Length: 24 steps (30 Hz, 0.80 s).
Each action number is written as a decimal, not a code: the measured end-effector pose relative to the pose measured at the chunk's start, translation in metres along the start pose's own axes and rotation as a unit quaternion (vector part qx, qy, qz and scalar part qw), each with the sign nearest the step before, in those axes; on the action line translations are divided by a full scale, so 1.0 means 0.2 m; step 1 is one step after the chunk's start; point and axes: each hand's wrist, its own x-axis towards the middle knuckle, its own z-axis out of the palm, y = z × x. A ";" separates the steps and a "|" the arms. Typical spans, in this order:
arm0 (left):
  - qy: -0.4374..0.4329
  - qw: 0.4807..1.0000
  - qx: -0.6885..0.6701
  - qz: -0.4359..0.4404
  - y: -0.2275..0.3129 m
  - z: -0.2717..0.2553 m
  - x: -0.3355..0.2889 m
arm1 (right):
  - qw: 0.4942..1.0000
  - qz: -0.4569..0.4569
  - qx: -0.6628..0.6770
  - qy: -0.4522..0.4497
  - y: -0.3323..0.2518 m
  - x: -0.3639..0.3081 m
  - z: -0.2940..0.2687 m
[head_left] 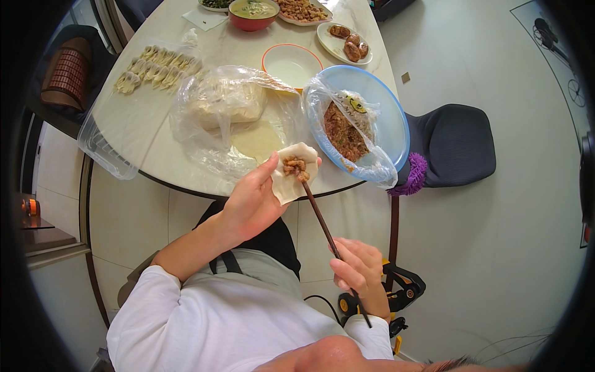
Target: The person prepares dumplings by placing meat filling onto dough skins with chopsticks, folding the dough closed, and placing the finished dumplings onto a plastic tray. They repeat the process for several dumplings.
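Note:
A pale wonton wrapper [286, 189] lies across the fingers of my left hand [253, 201], its thumb along the near-left edge. On the wrapper sits a small clump of minced meat filling [294, 165]. My right hand [358, 273] grips dark chopsticks [321, 218], whose tips touch the filling. Beyond, to the right, a blue oval basin [396, 124] holds a plastic bag with more meat filling [339, 131]. Left of it, a clear plastic bag [217, 133] contains a stack of wrappers [232, 102]. Folded wontons [158, 67] stand in rows inside a clear plastic tray [111, 149].
An orange-rimmed bowl [292, 62] stands behind the bags. Farther back are a red bowl of soup [254, 15], a dish of nuts [302, 10] and a plate of brown food pieces [348, 46]. A dark chair [455, 146] stands right of the table.

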 end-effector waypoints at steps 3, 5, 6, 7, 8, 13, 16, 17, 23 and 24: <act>-0.010 1.000 0.009 0.009 0.00 0.00 0.01 | 0.997 -0.033 -0.060 -0.026 -0.02 0.01 0.00; -0.015 1.000 -0.002 0.014 0.00 0.00 0.01 | 0.993 -0.056 -0.093 -0.048 -0.03 0.02 -0.01; -0.015 1.000 -0.001 0.015 0.00 0.00 0.01 | 0.993 -0.057 -0.092 -0.048 -0.02 0.02 0.00; -0.004 1.000 -0.011 0.016 0.00 -0.01 0.01 | 0.992 -0.063 -0.101 -0.048 -0.02 0.02 0.00; 0.006 1.000 -0.021 0.018 0.00 -0.01 0.02 | 0.990 -0.070 -0.111 -0.048 -0.02 0.02 0.00; 0.017 0.999 -0.044 0.022 0.00 0.00 0.02 | 0.991 -0.076 -0.094 -0.061 -0.02 0.03 -0.01; 0.017 0.998 -0.052 0.030 0.00 -0.01 0.03 | 0.991 -0.078 -0.093 -0.064 -0.03 0.04 -0.01; 0.018 0.998 -0.059 0.030 0.00 -0.01 0.03 | 0.990 -0.080 -0.100 -0.064 -0.02 0.04 -0.01; -0.007 0.995 -0.090 0.043 0.00 -0.02 0.03 | 0.990 -0.062 -0.103 -0.074 -0.04 0.05 -0.01; -0.007 0.995 -0.091 0.043 0.00 -0.02 0.03 | 0.990 -0.063 -0.104 -0.074 -0.03 0.06 -0.01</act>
